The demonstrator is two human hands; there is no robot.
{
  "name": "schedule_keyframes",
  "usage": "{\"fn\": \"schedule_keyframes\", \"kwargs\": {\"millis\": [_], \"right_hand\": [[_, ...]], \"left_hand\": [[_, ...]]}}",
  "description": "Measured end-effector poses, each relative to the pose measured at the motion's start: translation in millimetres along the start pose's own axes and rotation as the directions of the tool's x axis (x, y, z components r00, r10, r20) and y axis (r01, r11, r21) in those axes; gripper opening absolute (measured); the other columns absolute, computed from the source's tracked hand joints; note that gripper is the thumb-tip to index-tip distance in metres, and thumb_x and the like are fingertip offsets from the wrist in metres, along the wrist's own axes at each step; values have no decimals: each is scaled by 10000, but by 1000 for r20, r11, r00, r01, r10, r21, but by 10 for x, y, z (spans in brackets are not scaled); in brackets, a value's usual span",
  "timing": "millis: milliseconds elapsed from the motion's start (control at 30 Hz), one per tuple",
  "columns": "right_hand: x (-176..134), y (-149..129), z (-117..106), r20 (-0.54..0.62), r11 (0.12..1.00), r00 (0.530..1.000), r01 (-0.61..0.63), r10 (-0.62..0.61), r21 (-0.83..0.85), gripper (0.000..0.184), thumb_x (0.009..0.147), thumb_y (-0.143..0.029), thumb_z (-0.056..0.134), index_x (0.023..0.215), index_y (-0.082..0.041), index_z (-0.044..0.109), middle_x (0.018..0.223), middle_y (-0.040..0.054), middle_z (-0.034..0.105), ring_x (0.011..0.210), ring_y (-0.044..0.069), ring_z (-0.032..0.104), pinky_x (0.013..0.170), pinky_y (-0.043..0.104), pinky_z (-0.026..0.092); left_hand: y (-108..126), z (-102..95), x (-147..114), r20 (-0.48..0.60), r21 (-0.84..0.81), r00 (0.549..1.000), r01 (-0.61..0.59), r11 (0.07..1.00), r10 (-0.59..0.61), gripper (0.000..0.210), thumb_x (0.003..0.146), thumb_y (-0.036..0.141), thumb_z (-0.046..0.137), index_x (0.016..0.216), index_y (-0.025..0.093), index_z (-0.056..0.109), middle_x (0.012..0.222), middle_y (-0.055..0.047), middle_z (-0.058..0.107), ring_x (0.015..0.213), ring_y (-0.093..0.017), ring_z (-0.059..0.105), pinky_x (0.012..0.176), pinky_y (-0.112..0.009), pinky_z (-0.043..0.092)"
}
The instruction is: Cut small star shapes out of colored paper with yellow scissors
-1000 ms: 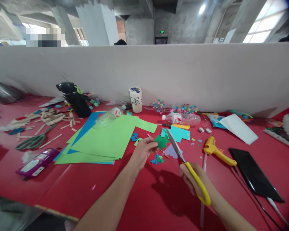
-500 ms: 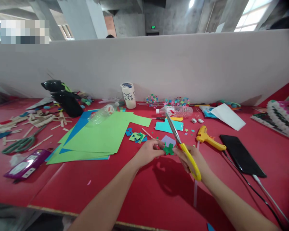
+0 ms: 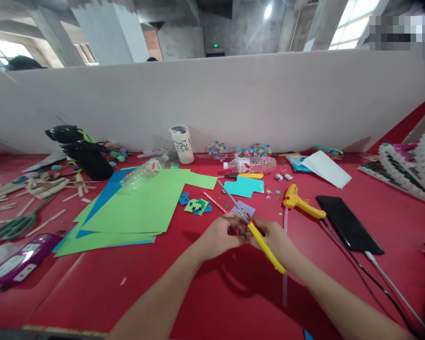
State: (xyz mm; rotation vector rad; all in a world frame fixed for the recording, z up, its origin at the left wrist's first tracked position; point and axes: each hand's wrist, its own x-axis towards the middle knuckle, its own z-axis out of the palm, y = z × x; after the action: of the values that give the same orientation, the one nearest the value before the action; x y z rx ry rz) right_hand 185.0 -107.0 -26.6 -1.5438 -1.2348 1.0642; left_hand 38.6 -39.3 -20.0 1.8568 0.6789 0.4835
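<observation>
Close together over the red table, my two hands meet fingertip to fingertip. My left hand (image 3: 217, 237) is closed in a pinch on a small green paper cutout, which the fingers now almost wholly hide. My right hand (image 3: 274, 238) is closed around scissors (image 3: 265, 246) with yellow handles; the blades point up and away to the left and look shut. Just behind the blades lies a lilac paper square (image 3: 247, 208). A pink striped straw (image 3: 214, 202) rests beyond my left hand, near a green paper piece (image 3: 191, 206) bearing small stars.
Green paper sheets (image 3: 138, 208) lie left, with a clear bottle (image 3: 143, 174) on top. A yellow glue gun (image 3: 301, 203) and a black phone (image 3: 349, 224) with cables are at right. Another bottle (image 3: 262, 165), a tumbler (image 3: 182, 144) and a black flask (image 3: 85, 158) stand or lie behind.
My hands have come closer together, covering the green cutout that showed between them. The scissors have tilted further left and their blades have dropped lower. The view has turned slightly right.
</observation>
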Motion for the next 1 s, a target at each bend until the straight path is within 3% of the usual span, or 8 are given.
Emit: {"fn": "schedule_keyframes", "kwargs": {"millis": [200,333,500,733,1000], "right_hand": [[-66,-75,-3,-54,996,996,-72,76,58,145,738,-331,481,674,-202,463,358,-122,326,257,63,324,291,166,277],[-68,-86,4,-71,993,995,-68,75,100,213,728,-380,535,648,-199,457,341,-125,341,243,54,341,276,154,281],[-50,-55,23,-72,990,993,-82,90,112,274,735,-395,540,581,-195,433,332,-120,335,235,49,346,267,149,278],[-72,-108,9,-112,991,994,14,0,131,229,754,-350,524,604,-197,442,312,-114,337,246,57,342,280,156,279],[-93,-31,25,-141,996,990,-15,27,87,197,760,-337,529,641,-201,450,341,-113,354,253,57,353,284,152,284]], "left_hand": [[6,-3,6,-81,-73,997,-2,997,-4,144,666,247,598,762,142,625,922,-59,579,683,-122,491,636,-242,393],[23,-36,11,-78,-167,996,23,986,-37,146,704,275,573,749,139,599,771,-42,589,709,-146,513,661,-251,392],[42,-59,1,-39,-171,997,63,983,-71,117,686,259,582,692,143,570,687,-8,551,656,-125,486,634,-235,376],[59,-15,2,-60,-280,992,92,956,-113,154,692,288,599,712,139,565,639,19,502,557,-76,409,537,-201,325],[35,47,-9,-74,-429,987,98,898,-143,152,685,281,602,744,143,578,534,45,456,456,-59,380,438,-192,270]]}}
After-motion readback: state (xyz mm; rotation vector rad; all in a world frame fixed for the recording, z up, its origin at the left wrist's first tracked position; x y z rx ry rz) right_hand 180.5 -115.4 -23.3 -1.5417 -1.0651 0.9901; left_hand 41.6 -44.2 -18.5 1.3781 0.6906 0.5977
